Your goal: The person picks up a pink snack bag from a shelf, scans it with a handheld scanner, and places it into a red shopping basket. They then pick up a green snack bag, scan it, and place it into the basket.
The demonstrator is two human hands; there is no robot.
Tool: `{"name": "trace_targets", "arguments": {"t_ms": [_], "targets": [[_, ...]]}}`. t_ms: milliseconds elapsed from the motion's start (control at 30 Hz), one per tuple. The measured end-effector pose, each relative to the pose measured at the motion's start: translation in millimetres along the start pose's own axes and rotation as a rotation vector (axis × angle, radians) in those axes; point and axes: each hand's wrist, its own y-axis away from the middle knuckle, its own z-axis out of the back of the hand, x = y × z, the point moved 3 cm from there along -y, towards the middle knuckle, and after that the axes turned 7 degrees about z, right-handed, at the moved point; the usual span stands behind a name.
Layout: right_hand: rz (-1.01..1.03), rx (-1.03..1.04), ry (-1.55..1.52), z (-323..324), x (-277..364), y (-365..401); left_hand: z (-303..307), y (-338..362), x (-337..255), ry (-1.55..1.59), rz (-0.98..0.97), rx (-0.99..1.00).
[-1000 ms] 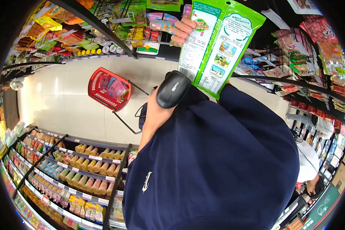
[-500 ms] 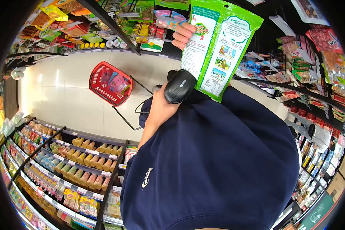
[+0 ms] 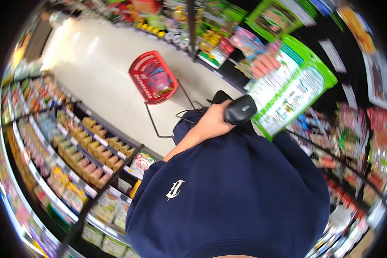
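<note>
My left hand (image 3: 217, 119) is closed around a black handheld barcode scanner (image 3: 240, 110), its rounded head toward the package. A large green and white printed package (image 3: 288, 88) hangs tilted in front of me, backs of its panels showing text and small pictures. The fingers of my right hand (image 3: 265, 65) wrap over its left edge; the rest of that hand and arm is hidden behind it. The scanner head overlaps the package's lower left edge in this view. Just beyond my right fingers is a pink and blue packet (image 3: 247, 41).
A red shopping basket (image 3: 152, 78) with packets inside stands on the pale floor (image 3: 101, 69), its black handle reaching toward me. Shelves of cups (image 3: 94, 150) line the left. Hanging snack packs (image 3: 350, 129) fill the rack at right, with a green pack (image 3: 273, 19) above.
The view has swung, so the basket, shelves, package and both hands sit farther right and turned in the frame. Both hands keep their holds. The picture is blurrier.
</note>
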Motion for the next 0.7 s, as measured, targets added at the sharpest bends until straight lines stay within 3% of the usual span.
{"name": "trace_targets", "arguments": {"t_ms": [333,400,433,467,533,567,600,667,700], "targets": [[-0.176,-0.170,0.068,12,-10,-20,24,14,2,-0.005,0.037,-0.045],[-0.374,-0.142,0.303,34,0,-29,33,16,13,0.043,0.065,-0.184],[-0.306,-0.273,0.453,39,5,-21,40,19,21,0.084,0.078,-0.278],[-0.378,-0.257,0.510,34,-2,-33,48,24,30,0.169,0.120,-0.385],[-0.457,-0.320,0.509,55,-15,-43,64,34,48,0.287,0.057,-0.760],[-0.487,-0.392,0.354,68,-29,-47,70,44,62,0.531,0.292,-0.758],[-0.481,-0.603,0.345,87,-37,-41,77,58,66,0.780,0.524,-0.740],[-0.388,-0.847,0.721,133,-51,-32,86,76,87,1.020,0.318,-1.006],[-0.490,-0.901,1.061,149,-66,-45,91,87,91,1.102,0.274,-1.115]]}}
